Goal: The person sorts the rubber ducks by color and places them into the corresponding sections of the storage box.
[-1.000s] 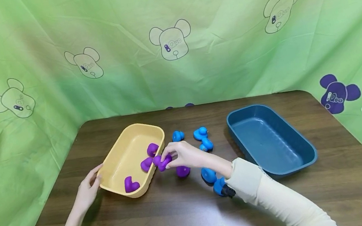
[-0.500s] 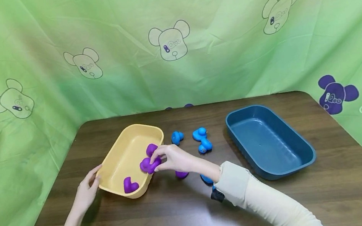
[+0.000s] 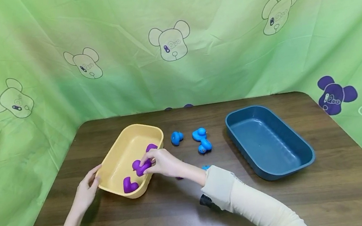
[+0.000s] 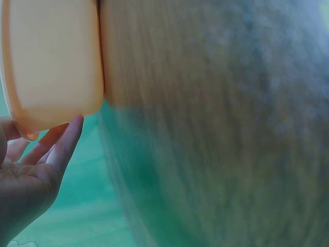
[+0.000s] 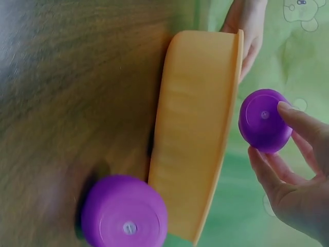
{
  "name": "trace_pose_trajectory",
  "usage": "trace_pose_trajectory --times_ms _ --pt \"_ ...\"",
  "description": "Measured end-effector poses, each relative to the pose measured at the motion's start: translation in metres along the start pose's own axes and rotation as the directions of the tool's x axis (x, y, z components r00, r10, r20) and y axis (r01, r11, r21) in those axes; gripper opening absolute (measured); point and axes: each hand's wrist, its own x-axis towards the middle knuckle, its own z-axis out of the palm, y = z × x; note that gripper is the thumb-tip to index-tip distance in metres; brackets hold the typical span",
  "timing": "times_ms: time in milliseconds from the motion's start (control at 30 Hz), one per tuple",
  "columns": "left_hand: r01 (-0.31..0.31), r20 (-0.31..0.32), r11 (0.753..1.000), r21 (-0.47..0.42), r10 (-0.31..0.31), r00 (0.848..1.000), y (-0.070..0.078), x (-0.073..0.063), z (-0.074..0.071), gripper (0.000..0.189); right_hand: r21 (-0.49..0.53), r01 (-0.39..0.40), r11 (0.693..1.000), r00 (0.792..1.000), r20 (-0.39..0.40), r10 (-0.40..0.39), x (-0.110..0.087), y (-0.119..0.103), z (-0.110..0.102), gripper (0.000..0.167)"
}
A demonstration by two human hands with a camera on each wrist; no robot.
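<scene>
My right hand [image 3: 163, 162] pinches a purple rubber duck [image 3: 140, 169] between thumb and fingers, above the near-right part of the yellow bin [image 3: 118, 158]. The right wrist view shows the round base of this held duck [image 5: 263, 121] beside the bin's rim. My left hand [image 3: 85, 189] holds the left rim of the bin; in the left wrist view its fingertips [image 4: 76, 123] touch the bin's outer wall. Inside the bin, one purple duck [image 3: 130, 185] lies near the front and another [image 3: 151, 147] by the right wall. My right hand may hide more.
Two blue ducks [image 3: 200, 134] touch right of centre, with a single blue duck [image 3: 176, 138] to their left. My right forearm mostly covers another blue duck [image 3: 205, 167]. A purple duck [image 5: 125, 213] stands on the table beside the yellow bin. A dark blue bin [image 3: 265, 141] stands on the right.
My right hand has carried the purple duck leftward, from outside the yellow bin's right rim to over its inside. My left hand has stayed on the bin.
</scene>
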Motion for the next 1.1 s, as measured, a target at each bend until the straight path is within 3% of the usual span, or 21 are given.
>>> trace_pose_trajectory --times_ms 233,733,1100 --pt "0.002 0.005 1.000 0.012 -0.002 1.000 -0.011 0.003 0.001 0.035 0.002 -0.023 1.000 1.000 -0.014 0.023 0.006 -0.001 0.012 0.015" --pt "0.004 0.004 1.000 0.002 -0.004 1.000 -0.009 0.003 0.001 0.035 0.014 -0.055 0.998 0.998 -0.028 0.056 0.017 0.002 0.023 0.013" --pt "0.009 -0.002 1.000 0.000 -0.009 1.000 -0.010 0.003 0.001 0.035 -0.059 -0.117 0.991 0.993 0.004 0.117 0.023 0.005 0.029 0.015"
